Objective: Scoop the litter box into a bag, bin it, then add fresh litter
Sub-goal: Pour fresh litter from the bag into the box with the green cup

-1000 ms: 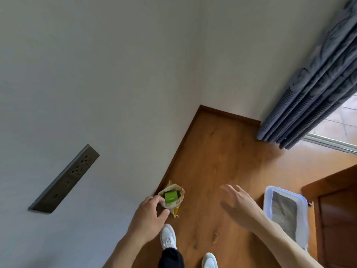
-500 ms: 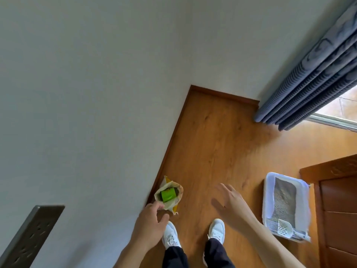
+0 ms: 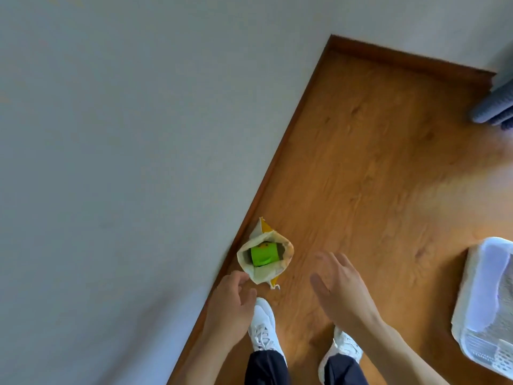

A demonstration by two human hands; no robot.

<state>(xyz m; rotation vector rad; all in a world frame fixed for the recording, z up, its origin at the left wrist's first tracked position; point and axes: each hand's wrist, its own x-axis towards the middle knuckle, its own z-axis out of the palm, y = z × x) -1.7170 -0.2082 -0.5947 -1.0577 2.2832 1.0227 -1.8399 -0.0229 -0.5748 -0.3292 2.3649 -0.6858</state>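
Litter bag (image 3: 265, 255) just beyond left grip (image 3: 231, 302)

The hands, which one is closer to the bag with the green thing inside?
The left hand. Its fingertips are right by the bag's near edge, beside the wall. The right hand hovers spread over bare floor, off to the bag's other side.

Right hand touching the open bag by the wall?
Apart. Head view shows bare floor between the right hand and the bag.
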